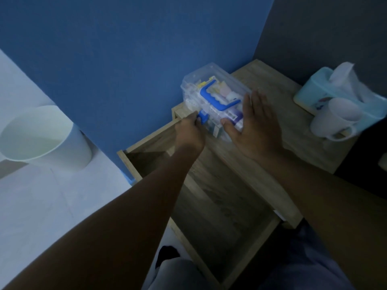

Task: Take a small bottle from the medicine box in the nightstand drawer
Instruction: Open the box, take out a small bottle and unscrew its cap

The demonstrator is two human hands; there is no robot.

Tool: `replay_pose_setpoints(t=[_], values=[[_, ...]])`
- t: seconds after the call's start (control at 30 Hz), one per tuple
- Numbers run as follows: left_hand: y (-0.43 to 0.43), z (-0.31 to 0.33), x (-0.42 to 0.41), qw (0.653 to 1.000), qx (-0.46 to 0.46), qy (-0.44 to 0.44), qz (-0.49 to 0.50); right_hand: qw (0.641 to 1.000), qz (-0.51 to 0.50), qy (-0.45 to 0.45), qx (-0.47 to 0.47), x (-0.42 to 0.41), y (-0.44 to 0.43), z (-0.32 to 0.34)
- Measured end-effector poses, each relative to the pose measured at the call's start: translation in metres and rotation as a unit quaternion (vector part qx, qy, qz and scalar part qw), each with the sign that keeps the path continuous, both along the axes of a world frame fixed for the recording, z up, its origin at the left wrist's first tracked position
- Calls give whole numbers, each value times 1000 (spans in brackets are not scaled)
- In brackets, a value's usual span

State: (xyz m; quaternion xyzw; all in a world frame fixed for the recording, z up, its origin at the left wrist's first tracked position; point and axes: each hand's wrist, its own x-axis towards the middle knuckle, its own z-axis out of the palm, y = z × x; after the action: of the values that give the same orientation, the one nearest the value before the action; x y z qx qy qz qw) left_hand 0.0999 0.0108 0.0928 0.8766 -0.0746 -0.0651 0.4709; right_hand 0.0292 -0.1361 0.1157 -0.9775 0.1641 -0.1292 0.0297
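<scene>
While fingers (196, 119) pinch latch (203, 118), box (213, 95) shut

dim, blue cast | soft focus overall | wide-angle bending at edges | no glare

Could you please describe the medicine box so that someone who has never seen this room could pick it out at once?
Find the wooden nightstand against the blue wall; the medicine box sits on its top at the wall-side edge, above the open drawer. The left hand pinches its blue latch while the right hand steadies it. Unlike the tissue box and mug nearby, it is clear plastic with a blue handle.
</scene>
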Motion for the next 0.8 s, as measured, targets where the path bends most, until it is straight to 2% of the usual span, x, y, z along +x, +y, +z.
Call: replay_pose_setpoints(t=[0.1, 0.33, 0.4, 0.5, 0.63, 0.7, 0.8], values=[[0, 0, -3, 994, 75, -27, -73, 1000, -3, 10, -8, 1, -2, -1], [7, 14, -8, 983, 100, -19, -150, 999, 12, 34, -21, -1, -5, 5], [10, 17, -11, 980, 112, -2, -164, 998, 16, 48, -25, -1, -4, 8], [12, 20, -16, 970, 167, -21, -176, 997, 16, 68, -19, 0, -4, 15], [14, 19, -18, 965, 191, -30, -175, 994, 25, 102, 13, 2, -1, 31], [13, 17, -14, 962, 207, -42, -172, 995, 29, 82, 44, 3, 1, 44], [10, 14, -6, 948, 232, -109, -190, 993, 42, -18, 111, 4, -7, 66]])
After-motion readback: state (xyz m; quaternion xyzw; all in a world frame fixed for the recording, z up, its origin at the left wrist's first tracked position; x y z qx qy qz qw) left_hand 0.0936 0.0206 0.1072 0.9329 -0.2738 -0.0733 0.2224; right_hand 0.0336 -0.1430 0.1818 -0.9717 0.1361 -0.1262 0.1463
